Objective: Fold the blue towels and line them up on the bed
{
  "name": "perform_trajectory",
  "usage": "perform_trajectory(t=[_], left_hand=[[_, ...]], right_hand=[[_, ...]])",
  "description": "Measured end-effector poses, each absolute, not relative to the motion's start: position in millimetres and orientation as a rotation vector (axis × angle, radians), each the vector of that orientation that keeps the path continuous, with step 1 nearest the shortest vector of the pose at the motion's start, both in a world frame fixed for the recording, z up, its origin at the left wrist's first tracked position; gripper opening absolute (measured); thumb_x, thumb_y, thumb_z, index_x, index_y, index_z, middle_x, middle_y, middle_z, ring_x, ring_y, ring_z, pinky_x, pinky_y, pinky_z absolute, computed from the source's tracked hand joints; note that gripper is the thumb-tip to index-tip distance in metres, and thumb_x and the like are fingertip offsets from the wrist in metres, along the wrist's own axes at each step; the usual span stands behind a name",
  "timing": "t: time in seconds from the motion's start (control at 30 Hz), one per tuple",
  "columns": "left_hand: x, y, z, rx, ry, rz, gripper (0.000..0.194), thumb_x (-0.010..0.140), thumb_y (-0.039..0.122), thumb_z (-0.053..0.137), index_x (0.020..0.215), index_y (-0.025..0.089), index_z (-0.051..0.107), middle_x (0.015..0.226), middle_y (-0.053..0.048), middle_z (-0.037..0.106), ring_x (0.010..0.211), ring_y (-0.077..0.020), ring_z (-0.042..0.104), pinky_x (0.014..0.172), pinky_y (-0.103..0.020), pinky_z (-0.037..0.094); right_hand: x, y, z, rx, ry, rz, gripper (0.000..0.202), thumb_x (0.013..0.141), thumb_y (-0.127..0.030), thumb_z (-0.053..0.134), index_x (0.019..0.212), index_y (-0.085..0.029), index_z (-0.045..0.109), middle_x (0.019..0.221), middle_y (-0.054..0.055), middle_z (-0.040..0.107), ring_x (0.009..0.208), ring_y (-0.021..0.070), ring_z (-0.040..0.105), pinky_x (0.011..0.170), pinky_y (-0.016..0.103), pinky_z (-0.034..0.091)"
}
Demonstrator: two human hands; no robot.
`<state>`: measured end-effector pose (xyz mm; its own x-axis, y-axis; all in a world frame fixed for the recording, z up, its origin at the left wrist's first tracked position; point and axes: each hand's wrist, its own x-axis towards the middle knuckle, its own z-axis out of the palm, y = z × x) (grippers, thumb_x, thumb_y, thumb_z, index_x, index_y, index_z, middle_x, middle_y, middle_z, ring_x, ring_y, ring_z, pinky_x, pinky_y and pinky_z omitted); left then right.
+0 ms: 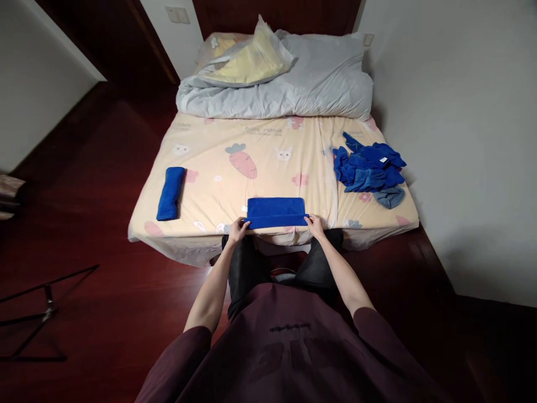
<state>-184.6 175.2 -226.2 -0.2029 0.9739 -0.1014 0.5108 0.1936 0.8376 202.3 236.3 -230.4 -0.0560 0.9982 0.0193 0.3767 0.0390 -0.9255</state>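
A blue cloth lies flat near the bed's front edge, with a narrow strip folded over along its near side and a small white tag at its left. My left hand pinches the left end of the folded strip. At the strip's right end, my right hand pinches the other corner. A folded blue bundle rests on the left side of the bed. On the right side is a crumpled pile of blue cloths.
The bed has a patterned sheet. A grey quilt and a yellow pillow in clear wrapping lie at its far end. Black tripod legs stand on the floor at the left. A wall borders the right.
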Motion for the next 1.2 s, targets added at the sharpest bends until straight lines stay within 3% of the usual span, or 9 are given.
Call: perform_trajectory(t=[0.3, 0.53, 0.93, 1.2], left_hand=[[-178.2, 179.4, -227.0, 1.411, 1.988, 0.787, 0.031, 0.096, 0.043, 0.053, 0.110, 0.018, 0.064, 0.099, -0.012, 0.077, 0.096, -0.0281, 0.073, 0.086, -0.036, 0.053], [-171.7, 181.9, -223.3, 1.486, 2.083, 0.623, 0.031, 0.102, 0.043, 0.046, 0.120, 0.022, 0.060, 0.114, -0.014, 0.076, 0.108, -0.0302, 0.072, 0.090, -0.037, 0.051], [-178.8, 187.6, -215.5, 1.553, 2.100, 0.629, 0.025, 0.100, 0.045, 0.052, 0.112, 0.026, 0.064, 0.104, -0.010, 0.078, 0.097, -0.0286, 0.073, 0.082, -0.034, 0.049], [-182.2, 188.4, -214.6, 1.570, 2.076, 0.669, 0.031, 0.099, 0.046, 0.054, 0.113, 0.023, 0.068, 0.104, -0.012, 0.077, 0.101, -0.0303, 0.073, 0.087, -0.035, 0.050]], right_hand=[[201.5, 240.2, -233.1, -1.581, -1.650, 0.915, 0.032, 0.090, -0.053, 0.048, 0.080, -0.024, 0.055, 0.077, 0.006, 0.065, 0.077, 0.0240, 0.064, 0.077, 0.035, 0.054], [198.3, 242.6, -234.2, -1.720, -1.711, 0.798, 0.029, 0.094, -0.048, 0.047, 0.083, -0.024, 0.059, 0.081, 0.007, 0.068, 0.081, 0.0258, 0.064, 0.080, 0.037, 0.053], [198.6, 252.4, -234.6, -1.792, -1.802, 0.804, 0.028, 0.097, -0.043, 0.050, 0.102, -0.023, 0.069, 0.092, 0.009, 0.074, 0.086, 0.0273, 0.068, 0.083, 0.037, 0.053], [201.2, 253.9, -230.3, -1.776, -1.821, 0.827, 0.025, 0.098, -0.039, 0.056, 0.107, -0.023, 0.072, 0.099, 0.010, 0.076, 0.092, 0.0268, 0.069, 0.089, 0.038, 0.053]])
